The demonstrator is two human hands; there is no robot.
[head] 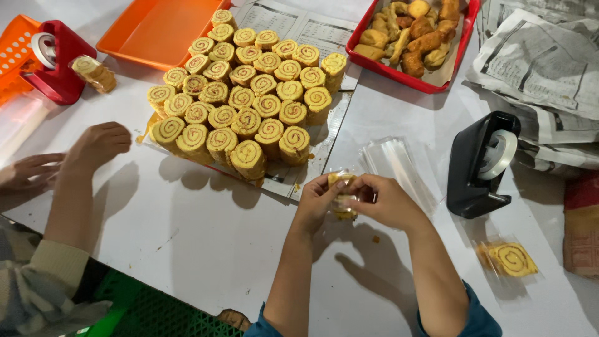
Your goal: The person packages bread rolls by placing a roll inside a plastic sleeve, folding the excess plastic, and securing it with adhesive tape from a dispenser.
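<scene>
Seen from above, the person's left hand (317, 201) and right hand (382, 201) met over a white table (206, 231), both closed by the fingertips around one yellow swirl-patterned slice of rolled cake (342, 195), which sat partly inside a clear plastic sleeve; the fingers hid most of it, so how far in it sat could not be told. Doing this well seemed to call for a light pinch on the film, not the soft crumb, keeping the slice flat and squared in its sleeve. Just beyond the right hand lay a loose stack of clear plastic sleeves (394, 163), and farther to that side stood a black tape dispenser with a white roll (483, 163). Nearer the body, right of the right forearm, rested an already bagged swirl slice (510, 259). Ahead of the left hand, a large block of unwrapped swirl slices stood on printed paper (246, 93). Well beyond both hands sat a red tray of browned fried pieces (417, 31) and an orange plastic tray (156, 31). Far to the left, another person's hands (93, 145) rested on the table near a red tape dispenser (56, 59). Crumpled newspaper (543, 62) lay beyond the black dispenser.
</scene>
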